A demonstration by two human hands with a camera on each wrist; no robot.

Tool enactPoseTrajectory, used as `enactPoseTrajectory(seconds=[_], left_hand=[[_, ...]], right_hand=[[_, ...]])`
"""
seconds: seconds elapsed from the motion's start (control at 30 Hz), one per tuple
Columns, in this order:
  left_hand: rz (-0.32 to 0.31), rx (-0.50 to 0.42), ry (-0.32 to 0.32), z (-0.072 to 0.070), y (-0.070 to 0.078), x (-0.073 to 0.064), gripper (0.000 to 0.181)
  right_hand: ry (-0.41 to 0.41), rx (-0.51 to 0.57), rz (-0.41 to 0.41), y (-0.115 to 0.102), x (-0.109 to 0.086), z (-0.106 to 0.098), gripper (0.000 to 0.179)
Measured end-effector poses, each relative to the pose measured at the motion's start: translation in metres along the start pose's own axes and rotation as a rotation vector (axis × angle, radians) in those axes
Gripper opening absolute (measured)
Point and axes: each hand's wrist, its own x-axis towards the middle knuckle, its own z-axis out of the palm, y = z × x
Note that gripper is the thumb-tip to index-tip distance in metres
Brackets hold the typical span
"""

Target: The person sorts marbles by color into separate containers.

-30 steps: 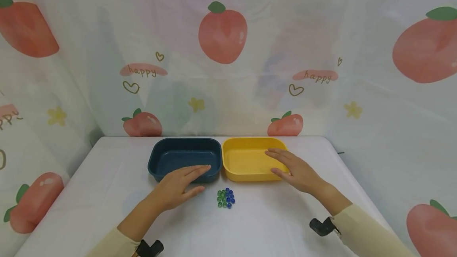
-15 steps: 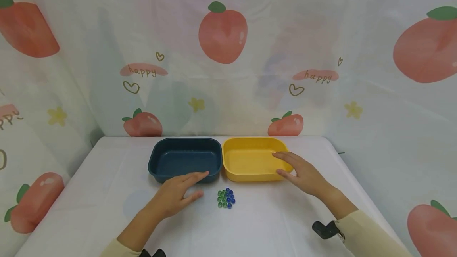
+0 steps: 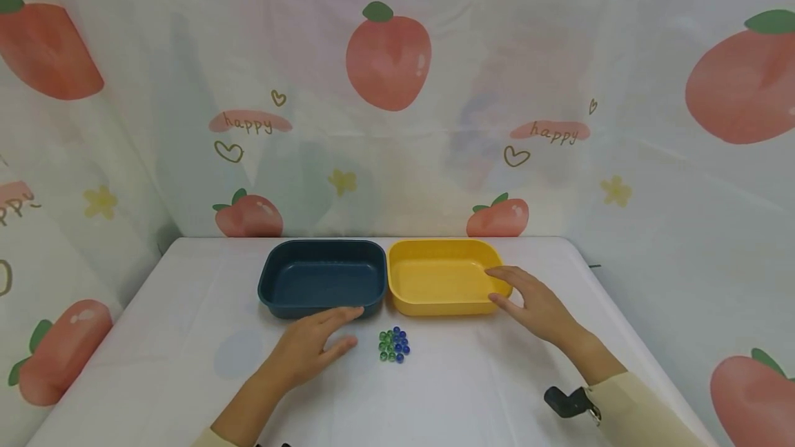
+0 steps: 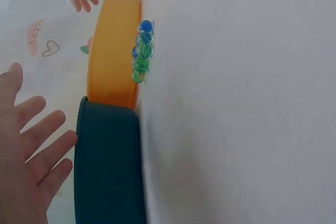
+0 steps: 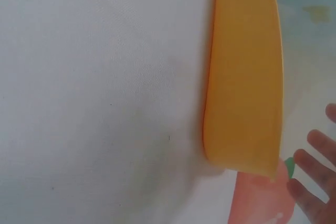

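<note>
Several green and blue glass marbles (image 3: pixel 394 345) lie in a small cluster on the white table, in front of two trays. Behind them stand a dark blue tray (image 3: pixel 323 310) on the left and a yellow tray (image 3: pixel 422 309) on the right, side by side. My left hand (image 3: pixel 310 343) is held above the table left of the marbles, fingers extended, its fingertips overlapping the blue tray's front rim in the head view. My right hand (image 3: pixel 534 302) hovers at the yellow tray's right front corner, fingers spread. Neither hand holds anything.
A white cloth covers the table (image 3: pixel 459 392). Right behind the trays rises a pale curtain (image 3: pixel 397 157) printed with peaches, and it continues along both sides. A black wrist camera (image 3: pixel 566 402) sits at the right sleeve.
My right hand has drawn back to the right, from over the yellow tray toward its corner. My left hand has lowered slightly toward me. Marbles and trays have stayed in place.
</note>
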Motion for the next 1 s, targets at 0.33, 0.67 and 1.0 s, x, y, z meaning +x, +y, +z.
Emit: enactPoseTrajectory(seconds=[0.33,0.67,1.0], left_hand=[[-0.044,-0.040,0.021,0.010,0.002,-0.001,0.049],[-0.104,-0.071,0.010,0.019,0.000,0.000,0.046],[-0.142,-0.094,0.012,0.027,0.002,0.002,0.044]], right_hand=[[0.021,0.041,0.033,0.010,0.000,0.005,0.046],[0.071,0.059,0.041,0.017,0.000,0.007,0.043],[0.123,0.045,0.090,0.020,0.003,0.010,0.041]])
